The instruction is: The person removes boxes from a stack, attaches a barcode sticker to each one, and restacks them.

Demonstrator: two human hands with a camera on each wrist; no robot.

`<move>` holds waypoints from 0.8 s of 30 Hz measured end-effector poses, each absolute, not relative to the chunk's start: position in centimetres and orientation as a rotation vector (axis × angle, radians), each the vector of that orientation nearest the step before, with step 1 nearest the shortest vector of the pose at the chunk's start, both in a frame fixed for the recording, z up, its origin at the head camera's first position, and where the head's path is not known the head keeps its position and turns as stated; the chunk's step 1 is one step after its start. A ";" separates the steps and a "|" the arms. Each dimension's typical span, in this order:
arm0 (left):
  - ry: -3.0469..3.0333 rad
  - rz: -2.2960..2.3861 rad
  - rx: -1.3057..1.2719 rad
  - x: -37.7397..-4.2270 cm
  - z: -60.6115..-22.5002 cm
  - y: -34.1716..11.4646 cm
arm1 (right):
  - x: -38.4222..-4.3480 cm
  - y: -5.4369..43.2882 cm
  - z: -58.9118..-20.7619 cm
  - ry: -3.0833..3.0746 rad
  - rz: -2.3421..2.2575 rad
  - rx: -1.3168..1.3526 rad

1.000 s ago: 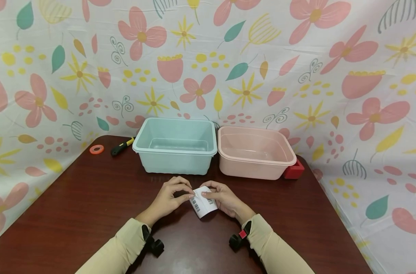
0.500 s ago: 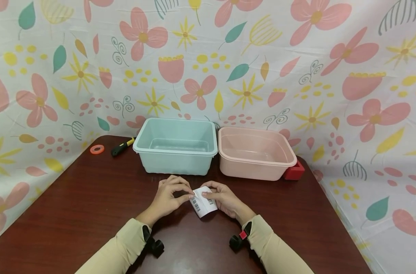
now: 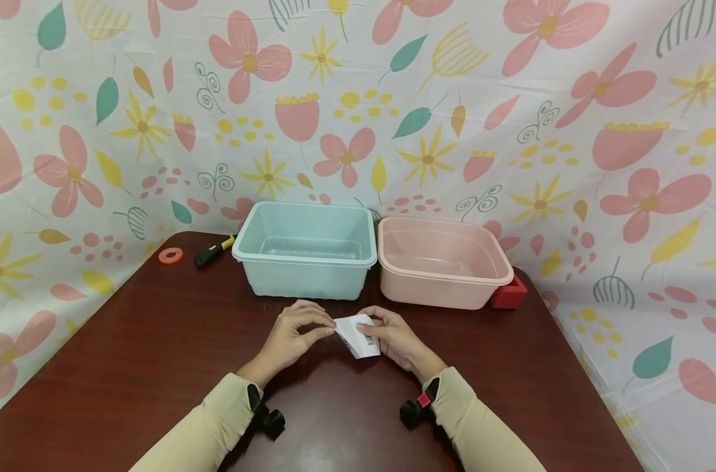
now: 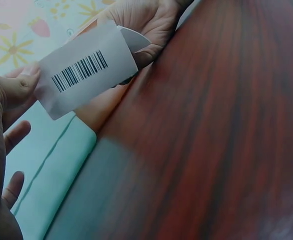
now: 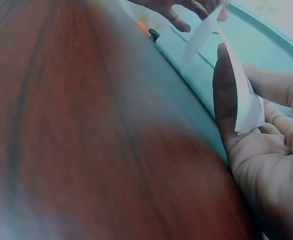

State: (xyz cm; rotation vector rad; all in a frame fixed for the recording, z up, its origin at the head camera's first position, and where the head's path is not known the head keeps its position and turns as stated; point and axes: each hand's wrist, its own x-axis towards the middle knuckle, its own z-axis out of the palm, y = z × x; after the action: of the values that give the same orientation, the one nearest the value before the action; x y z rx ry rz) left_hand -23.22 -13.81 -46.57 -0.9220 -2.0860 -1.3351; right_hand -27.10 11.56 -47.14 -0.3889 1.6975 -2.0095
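Both hands hold a white barcode label (image 3: 366, 341) above the table in front of the tubs. My left hand (image 3: 291, 337) pinches its left corner between thumb and fingertips. The right hand (image 3: 396, 341) grips the other side, thumb across the front and fingers behind. Black barcodes show on the label (image 4: 81, 70) in the left wrist view. Seen from the right wrist, the label (image 5: 246, 107) divides into two flaps that spread apart, one running to each hand. Whether these are a fold or two separated layers, I cannot tell.
A light blue tub (image 3: 305, 278) and a pink tub (image 3: 435, 292) stand side by side at the back of the brown table (image 3: 128, 367). A red box (image 3: 509, 295) is beside the pink tub. Far left lie an orange ring-shaped roll (image 3: 170, 255) and a black-and-yellow handled tool (image 3: 213, 251).
The label has gone from nearly flat to creased, with its left part drawn away from the right. My right hand has shifted slightly right; the left hand keeps its pinch.
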 end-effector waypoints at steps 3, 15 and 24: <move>-2.045 -1.339 -0.899 -23.3 -46.6 -13.8 | -27.2 11.9 -47.1 1.712 -2.021 -0.394; -2.049 -1.382 -0.742 -23.5 -46.8 -14.1 | -27.2 15.8 -47.1 1.792 -2.074 -0.371; -2.050 -1.409 -0.570 -23.1 -46.3 -13.9 | -26.2 18.7 -47.5 2.112 -1.921 -0.442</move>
State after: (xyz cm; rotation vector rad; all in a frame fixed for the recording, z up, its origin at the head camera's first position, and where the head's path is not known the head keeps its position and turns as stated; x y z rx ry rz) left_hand -23.06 -13.90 -46.25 -0.5702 -2.0497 -1.4091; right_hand -26.20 18.72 -47.48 -0.4418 2.1120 -1.9208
